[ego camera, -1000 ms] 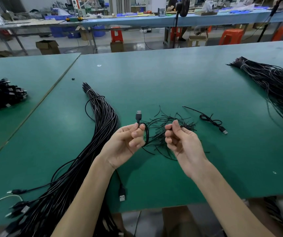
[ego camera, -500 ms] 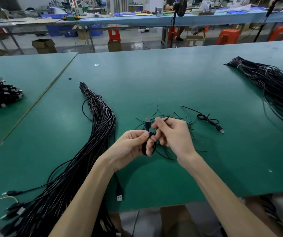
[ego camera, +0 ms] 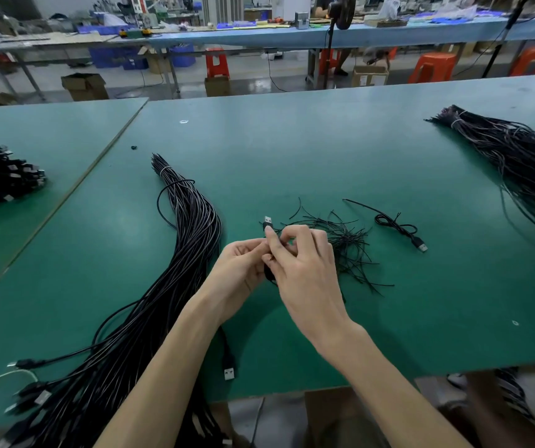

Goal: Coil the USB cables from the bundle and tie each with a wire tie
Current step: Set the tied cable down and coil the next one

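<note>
Black, glossy-sheathed USB cable (ego camera: 269,275) is being held as a small tight coil just on the near side of the heap of wire ties (ego camera: 348,244), its silver-tipped plug (ego camera: 267,220) poking up past the fingers. The left hand (ego camera: 240,266) is gripping that coil with curled fingers. The right hand (ego camera: 303,270), which was hovering apart from it a second ago, is now pressing in against it, thumb and forefinger pinching at the coil's waist. They are pinching a wire tie, I think, though the strand is too thin to pick out between the fingers. To me that is saying the coiling of this one is done and the binding is beginning. Left of the heap the bundle (ego camera: 192,227) is lying in a long ribbed sweep, cinched by a pale band at its far end, its flat metal-tipped plugs fanning out towards the near edge. Right of the heap a finished cable (ego camera: 398,228) is lying, pinched at its middle. The ties themselves are sprawling like stiff, hair-fine bristles on the matte green table (ego camera: 292,150).
</note>
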